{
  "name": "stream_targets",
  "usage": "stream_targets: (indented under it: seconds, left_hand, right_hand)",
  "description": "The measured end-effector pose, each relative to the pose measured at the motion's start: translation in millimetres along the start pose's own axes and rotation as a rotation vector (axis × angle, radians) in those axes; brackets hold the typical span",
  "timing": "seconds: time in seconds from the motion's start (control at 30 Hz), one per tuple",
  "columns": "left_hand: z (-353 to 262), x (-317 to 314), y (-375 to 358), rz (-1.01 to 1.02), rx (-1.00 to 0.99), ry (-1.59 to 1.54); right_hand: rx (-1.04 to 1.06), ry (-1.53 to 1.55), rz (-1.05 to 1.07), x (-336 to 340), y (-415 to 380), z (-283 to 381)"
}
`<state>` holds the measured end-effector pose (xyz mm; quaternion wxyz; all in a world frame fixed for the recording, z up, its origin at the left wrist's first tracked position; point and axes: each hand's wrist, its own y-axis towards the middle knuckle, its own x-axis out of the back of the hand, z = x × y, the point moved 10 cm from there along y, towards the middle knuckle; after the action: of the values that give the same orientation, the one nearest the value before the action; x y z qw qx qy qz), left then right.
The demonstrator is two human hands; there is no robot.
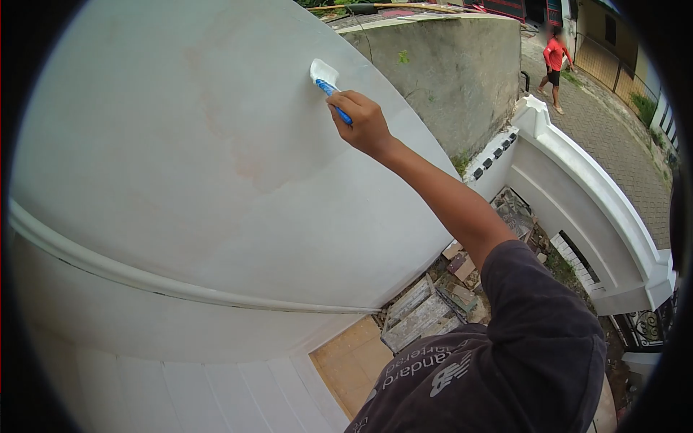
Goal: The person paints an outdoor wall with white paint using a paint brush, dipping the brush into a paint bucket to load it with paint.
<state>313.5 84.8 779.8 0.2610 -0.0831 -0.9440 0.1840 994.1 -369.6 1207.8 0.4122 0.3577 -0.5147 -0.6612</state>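
I see the right hand [363, 124] closed round the brush [324, 72], seemingly for control against the wall [166, 159]; left hand's out of view.

Soft, bright daylight fills the scene, and the pale wall [180, 130] looks evenly lit across its upper part, dimming to grey toward the lower left. A faint, soft-edged shadow lies on it near the right hand [363, 124]. The white bristles of the brush [334, 94] are nearly blown out, while the dark shirt [534, 332] keeps little detail in its folds. Wide-angle distortion bows the ledge [144, 283] into a curve, and black rounded corners close in the view, with a thin red line down the left edge. Hand and brush look fairly sharp; a blurred patch covers the head of the walker [554, 59].
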Motion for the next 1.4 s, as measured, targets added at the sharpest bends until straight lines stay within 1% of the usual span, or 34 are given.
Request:
stream_targets:
  seconds: [0.03,0.07,0.13,0.2,0.3,0.37,0.4,0.43,0.47,0.53,0.6,0.7,0.8,0.87,0.93,0.97,1.0,1.03,1.07,1.1,1.2,1.23,1.27,1.3,1.33,1.37,1.4]
  left_hand:
    - [-4.7,0.4,1.8,0.0,-0.005,0.003]
    - [-7.8,1.9,2.7,-0.002,-0.008,0.006]
    - [-12.6,5.0,4.7,-0.01,-0.013,0.006]
    - [-14.9,9.5,5.7,-0.02,-0.013,0.001]
    - [-6.8,20.3,1.7,-0.043,0.004,-0.009]
    - [4.3,27.8,-3.5,-0.059,0.025,-0.017]
    - [9.3,29.1,-5.5,-0.064,0.034,-0.024]
    - [13.9,29.4,-7.0,-0.069,0.043,-0.03]
    - [18.1,29.7,-8.9,-0.072,0.052,-0.035]
    - [26.3,28.3,-13.1,-0.075,0.068,-0.043]
    - [31.9,26.6,-16.5,-0.072,0.081,-0.041]
    - [23.6,20.3,-11.3,-0.058,0.075,-0.029]
    - [11.1,19.1,-3.1,-0.054,0.061,-0.017]
    - [0.1,24.7,1.2,-0.059,0.049,-0.006]
    - [-10.5,24.9,6.2,-0.061,0.037,-0.004]
    - [-13.5,24.9,7.2,-0.063,0.035,-0.005]
    - [-14.8,25.4,7.7,-0.065,0.035,-0.005]
    - [-15.5,27.8,7.5,-0.069,0.036,-0.003]
    - [-16.1,31.3,7.0,-0.074,0.037,-0.001]
    - [-17.3,34.1,6.8,-0.078,0.037,-0.001]
    - [-20.8,42.2,8.3,-0.097,0.037,-0.009]
    - [-19.3,45.7,7.3,-0.105,0.041,-0.014]
    - [-15.4,50.7,4.8,-0.116,0.049,-0.018]
    - [-10.3,56.8,1.7,-0.128,0.058,-0.022]
    - [-5.5,62.6,-1.6,-0.139,0.067,-0.027]
    - [-1.2,65.2,-3.6,-0.147,0.076,-0.033]
    - [2.7,65.8,-5.2,-0.152,0.083,-0.04]
  right_hand:
    - [0.014,0.058,0.048,-15.3,-7.9,27.7]
    - [0.071,0.148,0.068,-33.1,-22.0,49.6]
    - [0.023,0.346,0.271,-66.3,-41.2,79.8]
    - [-0.134,0.608,0.361,-81.3,-47.1,82.1]
    - [-0.205,0.626,0.263,-70.1,-38.0,54.2]
    - [-0.37,0.543,0.178,-51.9,-34.6,1.4]
    - [-0.398,0.488,0.106,-34.6,-32.6,-23.5]
    - [-0.388,0.389,0.094,-16.5,-30.7,-46.0]
    - [-0.406,0.347,0.034,2.5,-31.2,-72.7]
    - [-0.463,0.21,-0.136,52.0,-31.4,-118.8]
    - [-0.489,0.085,-0.238,85.9,-31.5,-142.7]
    - [-0.248,-0.156,-0.287,102.0,-19.4,-105.2]
    - [-0.225,-0.2,-0.246,79.9,-26.9,-82.1]
    - [-0.218,-0.111,-0.155,40.8,-43.5,-63.6]
    - [-0.198,0.014,-0.049,6.0,-53.8,-22.9]
    - [-0.15,0.098,-0.021,-11.6,-60.3,1.2]
    - [-0.179,0.181,0.077,-29.4,-69.0,24.1]
    - [-0.134,0.332,0.089,-41.4,-75.9,48.4]
    - [-0.155,0.425,0.203,-61.3,-88.6,61.8]
    - [-0.186,0.549,0.27,-75.4,-96.2,72.7]
    - [-0.31,0.717,0.375,-89.6,-101.1,79.5]
    - [-0.342,0.717,0.303,-85.6,-98.1,66.9]
    - [-0.332,0.682,0.176,-77.2,-94.1,47.9]
    - [-0.413,0.548,0.243,-68.1,-89.4,24.9]
    - [-0.537,0.564,0.151,-60.5,-94.6,-10.9]
    - [-0.561,0.532,0.096,-43.6,-92.4,-35.9]
    - [-0.543,0.425,0.061,-20.3,-88.1,-56.6]
